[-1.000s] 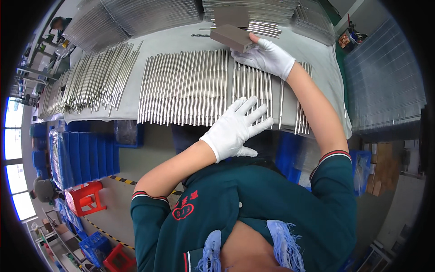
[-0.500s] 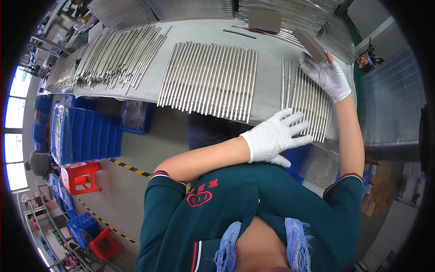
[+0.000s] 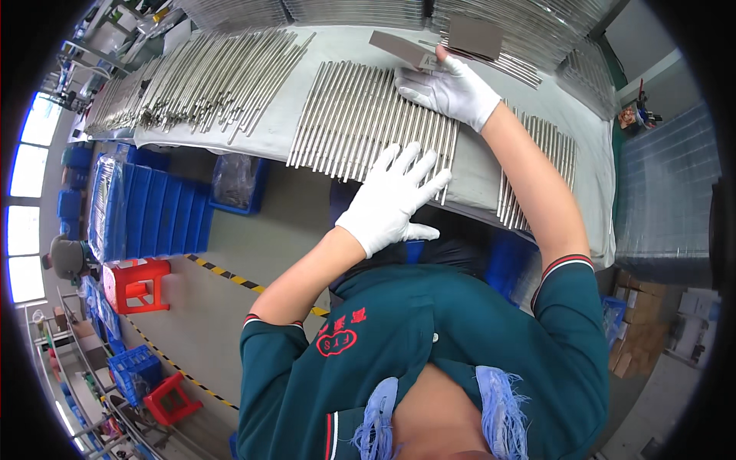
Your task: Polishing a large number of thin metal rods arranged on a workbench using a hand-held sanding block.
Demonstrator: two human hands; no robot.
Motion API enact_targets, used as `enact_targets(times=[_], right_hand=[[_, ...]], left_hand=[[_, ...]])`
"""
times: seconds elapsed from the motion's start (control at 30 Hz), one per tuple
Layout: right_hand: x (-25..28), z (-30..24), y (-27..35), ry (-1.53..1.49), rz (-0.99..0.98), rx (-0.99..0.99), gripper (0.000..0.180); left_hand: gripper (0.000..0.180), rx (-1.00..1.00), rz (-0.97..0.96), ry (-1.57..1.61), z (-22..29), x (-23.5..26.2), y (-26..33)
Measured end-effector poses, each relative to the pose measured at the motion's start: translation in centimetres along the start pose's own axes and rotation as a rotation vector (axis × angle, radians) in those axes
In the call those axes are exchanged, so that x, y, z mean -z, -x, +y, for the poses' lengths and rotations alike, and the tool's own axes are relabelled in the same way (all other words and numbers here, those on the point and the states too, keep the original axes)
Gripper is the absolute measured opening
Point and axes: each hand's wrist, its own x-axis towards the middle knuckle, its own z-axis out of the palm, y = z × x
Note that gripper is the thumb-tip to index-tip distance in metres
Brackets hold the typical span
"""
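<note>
A row of thin silvery metal rods (image 3: 345,119) lies side by side in the middle of the table. My left hand (image 3: 395,199), in a white glove, is open with fingers spread at the near ends of these rods. My right hand (image 3: 452,90), gloved in white with the thumb tip bare, is over the right part of the row. Its thumb grips the end of a flat brown-grey rectangular block (image 3: 402,50), while the other fingers stretch over the rods. Whether those fingers press on the rods I cannot tell.
A second rod group (image 3: 548,153) lies right, partly behind my right forearm. Many looser rods (image 3: 222,80) are heaped at left. Another brown-grey piece (image 3: 475,38) rests on rods at the back, before stacked clear packs (image 3: 521,19). Blue crates (image 3: 153,211) and a red stool (image 3: 138,285) stand left.
Both hands have moved left, from the right-hand rod group to the middle row. The brown-grey block has travelled with my right hand.
</note>
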Motion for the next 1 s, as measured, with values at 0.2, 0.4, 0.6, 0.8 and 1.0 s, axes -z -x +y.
enact_targets(times=[0.2, 0.4, 0.6, 0.8, 1.0], right_hand=[[0.9, -0.4, 2.7, -0.107, 0.064, 0.057, 0.078], [0.6, -1.7, 7.4, -0.080, 0.178, 0.116, 0.077], [0.6, -2.1, 8.7, -0.013, 0.203, 0.134, 0.074], [0.4, -0.6, 4.5, -0.014, 0.119, 0.135, 0.069], [-0.2, 0.7, 1.4, 0.081, 0.098, 0.166, 0.077]], left_hand=[[0.093, -0.074, 0.002, 0.090, 0.9, -0.9, -0.7], [0.090, -0.218, -0.008, 0.222, 3.0, -2.3, -2.7], [0.091, -0.255, -0.003, 0.276, 3.5, -2.4, -3.1], [0.090, -0.155, -0.002, 0.206, 1.6, -1.1, -1.0], [0.088, -0.101, -0.003, 0.202, 0.0, -0.3, 0.6]])
